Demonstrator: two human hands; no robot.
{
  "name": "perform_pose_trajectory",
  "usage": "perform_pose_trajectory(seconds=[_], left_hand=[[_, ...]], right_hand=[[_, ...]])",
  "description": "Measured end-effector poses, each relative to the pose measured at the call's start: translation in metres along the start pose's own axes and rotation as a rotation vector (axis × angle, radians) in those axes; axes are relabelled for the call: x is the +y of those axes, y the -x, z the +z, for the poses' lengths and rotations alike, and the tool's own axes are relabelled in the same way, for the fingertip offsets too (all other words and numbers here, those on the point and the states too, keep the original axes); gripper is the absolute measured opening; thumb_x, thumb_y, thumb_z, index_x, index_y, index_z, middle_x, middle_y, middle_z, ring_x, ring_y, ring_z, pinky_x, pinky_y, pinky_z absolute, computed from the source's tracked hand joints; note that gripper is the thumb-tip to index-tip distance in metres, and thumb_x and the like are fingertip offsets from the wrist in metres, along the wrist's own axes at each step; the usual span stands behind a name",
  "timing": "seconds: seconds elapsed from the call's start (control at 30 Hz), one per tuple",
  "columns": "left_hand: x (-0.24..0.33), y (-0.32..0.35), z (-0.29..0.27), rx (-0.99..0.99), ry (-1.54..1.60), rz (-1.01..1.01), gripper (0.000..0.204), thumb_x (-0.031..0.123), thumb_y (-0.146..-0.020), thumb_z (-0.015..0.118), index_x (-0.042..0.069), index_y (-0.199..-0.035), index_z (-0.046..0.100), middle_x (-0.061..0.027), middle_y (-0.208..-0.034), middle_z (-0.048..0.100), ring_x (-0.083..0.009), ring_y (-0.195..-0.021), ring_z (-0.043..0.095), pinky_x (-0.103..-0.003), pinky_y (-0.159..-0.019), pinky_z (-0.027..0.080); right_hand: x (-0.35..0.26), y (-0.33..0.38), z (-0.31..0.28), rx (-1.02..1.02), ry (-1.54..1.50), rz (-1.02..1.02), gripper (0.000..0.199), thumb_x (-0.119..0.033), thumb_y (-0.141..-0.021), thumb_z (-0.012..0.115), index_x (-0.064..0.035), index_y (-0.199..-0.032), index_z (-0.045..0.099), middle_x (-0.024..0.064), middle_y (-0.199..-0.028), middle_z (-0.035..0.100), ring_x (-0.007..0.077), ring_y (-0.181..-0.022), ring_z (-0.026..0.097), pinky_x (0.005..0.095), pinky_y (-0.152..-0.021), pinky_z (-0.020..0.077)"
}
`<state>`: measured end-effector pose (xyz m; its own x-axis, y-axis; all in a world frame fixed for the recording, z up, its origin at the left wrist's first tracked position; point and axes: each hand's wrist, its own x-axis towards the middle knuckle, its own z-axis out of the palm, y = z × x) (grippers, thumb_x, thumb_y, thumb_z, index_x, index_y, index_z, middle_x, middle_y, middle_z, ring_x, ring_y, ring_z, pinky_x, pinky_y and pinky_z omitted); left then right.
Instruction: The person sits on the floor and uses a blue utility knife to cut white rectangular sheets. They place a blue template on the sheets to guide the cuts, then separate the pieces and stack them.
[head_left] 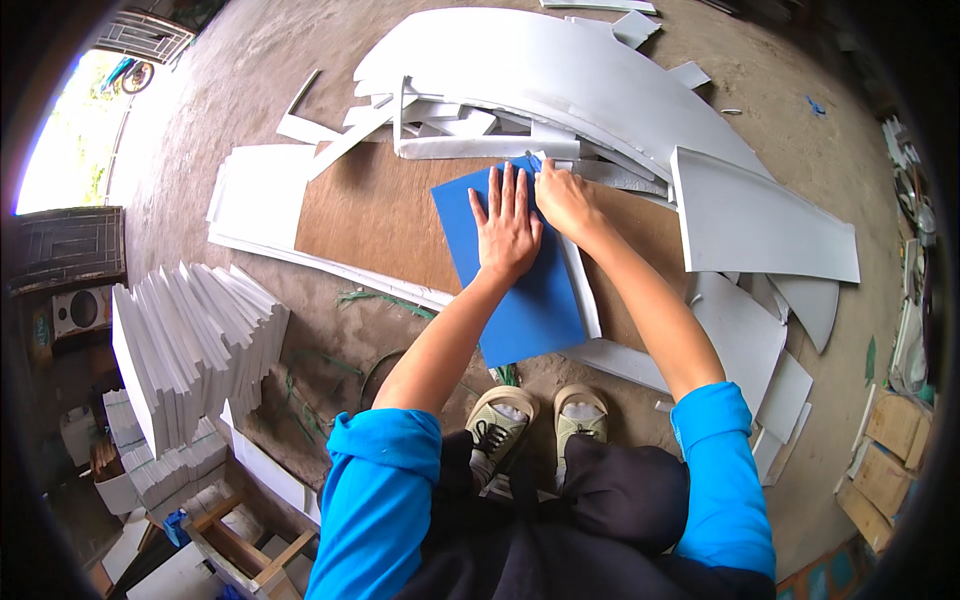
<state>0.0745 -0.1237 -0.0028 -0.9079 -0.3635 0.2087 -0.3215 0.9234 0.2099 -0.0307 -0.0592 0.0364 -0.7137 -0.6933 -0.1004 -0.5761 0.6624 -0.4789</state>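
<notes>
A blue rectangular sheet [540, 318] lies slantwise over a white foam board strip [582, 290], on a brown wooden board [365, 225]. My left hand [508, 228] presses flat on the sheet's upper part, fingers stretched away from me. Closed at the sheet's far right corner, my right hand [565, 203] grips a blue utility knife [535, 162]. Only a small part of the knife shows; its blade cannot be made out. The white strip shows along the sheet's right edge, below my right wrist.
Large white foam sheets [560, 70] and offcuts [470, 122] lie beyond the board. More white pieces [765, 220] are at the right. A stack of white panels [190, 350] stands at the left, near a wooden frame [235, 545]. My shoes [500, 420] are close to the board's near edge.
</notes>
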Motion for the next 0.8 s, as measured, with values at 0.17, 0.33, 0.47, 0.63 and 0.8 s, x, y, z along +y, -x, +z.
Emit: perform_pose_trajectory(seconds=[0.17, 0.33, 0.47, 0.63, 0.8], left_hand=[[-0.001, -0.001, -0.001, -0.031, -0.012, 0.000, 0.060, 0.026, -0.084, 0.038, 0.004, -0.136, 0.020, -0.0144, -0.143, 0.016, -0.0303, -0.134, 0.008, -0.056, -0.103, 0.002], [-0.001, -0.002, -0.001, -0.029, 0.011, -0.002, 0.061, 0.027, -0.084, 0.039, 0.004, -0.136, 0.019, -0.0141, -0.143, 0.015, -0.0305, -0.134, 0.007, -0.056, -0.103, 0.002], [0.006, -0.004, 0.002, -0.029, 0.013, 0.023, 0.061, 0.026, -0.083, 0.040, 0.004, -0.137, 0.019, -0.0130, -0.144, 0.014, -0.0304, -0.134, 0.006, -0.056, -0.103, 0.002], [-0.001, 0.003, 0.001, 0.018, 0.029, -0.014, 0.060, 0.025, -0.082, 0.044, 0.008, -0.135, 0.023, -0.0143, -0.143, 0.015, -0.0315, -0.133, 0.010, -0.059, -0.102, 0.002], [0.005, 0.002, 0.003, 0.011, 0.016, 0.000, 0.037, 0.020, -0.083, 0.042, 0.013, -0.119, 0.036, -0.0163, -0.141, 0.015, -0.0322, -0.133, 0.009, -0.061, -0.100, 0.005]], right_hand=[[-0.008, -0.006, 0.006, -0.084, 0.067, 0.064, 0.030, -0.017, -0.083, 0.041, 0.0058, -0.099, 0.052, 0.0218, -0.087, 0.062, 0.0349, -0.085, 0.061, 0.0437, -0.073, 0.0495], [-0.016, -0.017, -0.011, -0.201, -0.055, 0.099, 0.034, -0.021, -0.082, 0.042, 0.0063, -0.094, 0.057, 0.0289, -0.095, 0.058, 0.0403, -0.092, 0.057, 0.0473, -0.081, 0.0448], [0.002, 0.001, -0.001, -0.236, 0.039, 0.091, 0.027, -0.018, -0.080, 0.046, 0.0030, -0.084, 0.063, 0.0235, -0.087, 0.061, 0.0354, -0.084, 0.061, 0.0427, -0.074, 0.0493], [0.016, 0.162, -0.007, -0.332, -0.031, 0.158, 0.020, -0.010, -0.083, 0.042, 0.0064, -0.091, 0.051, 0.0276, -0.074, 0.059, 0.0393, -0.072, 0.061, 0.0467, -0.060, 0.0501], [0.016, 0.211, -0.011, -0.382, 0.018, 0.204, 0.014, -0.005, -0.083, 0.039, 0.0061, -0.090, 0.046, 0.0265, -0.072, 0.060, 0.0401, -0.076, 0.061, 0.0476, -0.064, 0.0497]])
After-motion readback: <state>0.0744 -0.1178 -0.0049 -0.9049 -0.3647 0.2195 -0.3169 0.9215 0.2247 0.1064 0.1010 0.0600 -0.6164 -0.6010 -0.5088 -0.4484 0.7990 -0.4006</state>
